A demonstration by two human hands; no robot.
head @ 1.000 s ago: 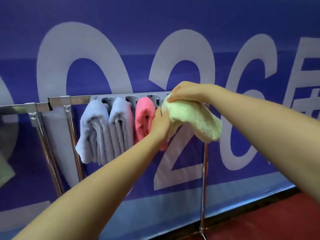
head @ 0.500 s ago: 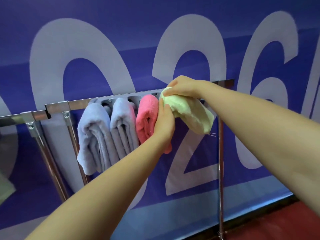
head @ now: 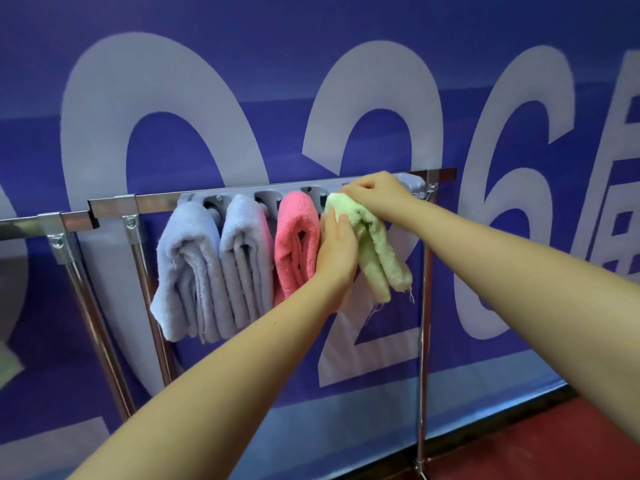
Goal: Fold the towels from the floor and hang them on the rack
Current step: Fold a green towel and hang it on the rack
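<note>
Four towels on the rack (head: 156,201): two lilac (head: 187,271) at the left end, then a pink (head: 297,244), then a green towel (head: 375,251) nearest the right post (head: 424,306). Hanging step in hand, for the green towel, already draped over its peg, two folded ends down, a few loose threads below. Right hand (head: 375,190) on top of the green towel, fingers curled and pinching the fold against the rack. Left hand (head: 337,251) between pink and green, fingers straight, pressed flat on the green towel's left side. Next, probably: seat the fold fully on the peg, smooth both ends to hang even, then let go gently so nothing slips off. Whether more towels wait on the floor: cannot tell, though a pale green scrap (head: 8,362) visible far left of the rack.
</note>
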